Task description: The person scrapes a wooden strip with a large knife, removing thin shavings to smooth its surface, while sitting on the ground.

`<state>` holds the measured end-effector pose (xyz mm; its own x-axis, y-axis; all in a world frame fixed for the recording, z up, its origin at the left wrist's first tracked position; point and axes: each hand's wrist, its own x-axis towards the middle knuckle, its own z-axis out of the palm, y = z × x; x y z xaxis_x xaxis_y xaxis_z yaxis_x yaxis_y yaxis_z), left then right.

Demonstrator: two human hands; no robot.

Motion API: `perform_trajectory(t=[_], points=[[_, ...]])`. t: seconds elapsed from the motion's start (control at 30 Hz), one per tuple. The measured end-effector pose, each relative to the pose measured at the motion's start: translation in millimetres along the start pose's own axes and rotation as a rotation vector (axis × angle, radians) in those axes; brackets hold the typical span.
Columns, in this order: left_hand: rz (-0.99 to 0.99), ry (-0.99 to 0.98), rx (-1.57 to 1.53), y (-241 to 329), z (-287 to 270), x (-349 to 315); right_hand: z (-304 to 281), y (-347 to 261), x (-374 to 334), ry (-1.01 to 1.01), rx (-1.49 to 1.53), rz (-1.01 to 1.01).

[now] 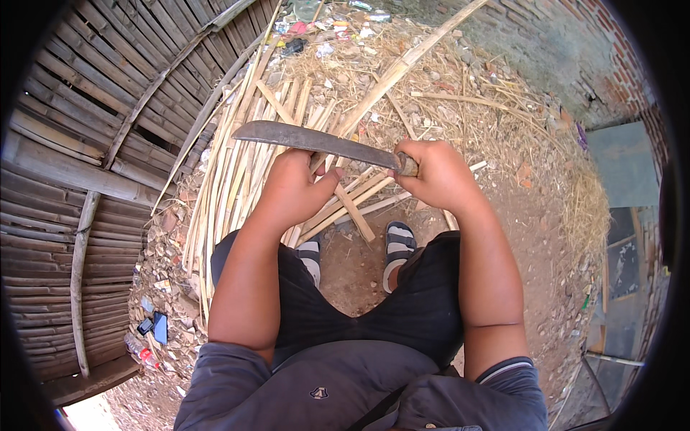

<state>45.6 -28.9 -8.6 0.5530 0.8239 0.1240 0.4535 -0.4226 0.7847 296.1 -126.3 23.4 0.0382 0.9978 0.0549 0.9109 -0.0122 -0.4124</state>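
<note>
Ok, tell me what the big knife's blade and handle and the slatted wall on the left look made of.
Blade: probably steel; its thin, dark grey surface looks dull and mottled.
Handle: perhaps wood; brownish, but the right hand hides most of it.
Slatted wall: likely bamboo, dry and weathered grey-brown; the rounded lengths suggest it.

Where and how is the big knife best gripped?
Take the knife by its handle, probably from the right, as the right hand does: the handle is the right end, and the long blade reaches left above the left hand. Avoid gripping the blade.
</note>
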Motion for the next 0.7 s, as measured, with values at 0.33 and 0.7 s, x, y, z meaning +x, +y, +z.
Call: perform_trajectory(t=[0.33,0.7], points=[[0.043,0.083,0.081,16,-3,-3,-1,5,-1,0.086,-0.064,-0.010],[-0.119,-0.056,0.234,17,-16,-1,-4,19,0,0.236,0.020,0.024]])
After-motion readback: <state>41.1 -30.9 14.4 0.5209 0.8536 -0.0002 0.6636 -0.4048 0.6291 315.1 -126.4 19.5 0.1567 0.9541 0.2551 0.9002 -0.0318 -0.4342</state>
